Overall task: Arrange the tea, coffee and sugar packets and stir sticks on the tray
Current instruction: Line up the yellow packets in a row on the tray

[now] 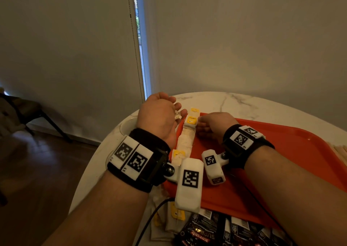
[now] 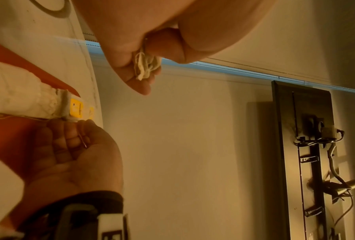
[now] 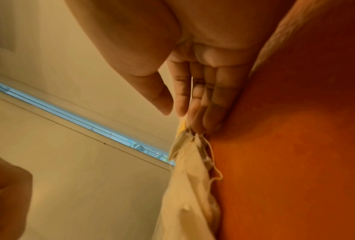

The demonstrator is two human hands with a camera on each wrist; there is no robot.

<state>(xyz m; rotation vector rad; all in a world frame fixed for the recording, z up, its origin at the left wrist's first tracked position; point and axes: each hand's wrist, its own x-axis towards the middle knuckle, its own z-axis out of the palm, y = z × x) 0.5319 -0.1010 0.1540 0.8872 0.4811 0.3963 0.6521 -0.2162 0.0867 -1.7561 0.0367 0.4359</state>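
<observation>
Along the left edge of the orange tray (image 1: 262, 151) lies a row of white tea bags (image 1: 185, 142) with yellow tags (image 1: 191, 119). My left hand (image 1: 176, 110) hovers over the tray's far left corner, its curled fingers gripping a small bunch of tea bags (image 2: 146, 66). My right hand (image 1: 199, 122) rests on the tray, fingers straight, thumb apart. Its fingertips (image 3: 192, 120) press against the end of a tea bag (image 3: 188, 162) in the row. Black coffee packets (image 1: 204, 230) lie off the tray at the near edge.
More tea bags (image 1: 176, 215) and a black cable (image 1: 150, 221) lie on the white marble table (image 1: 225, 101) near the tray's front left corner. Wooden stir sticks (image 1: 339, 150) show past the tray's right side. A wall is close behind; a chair (image 1: 28, 110) stands at left.
</observation>
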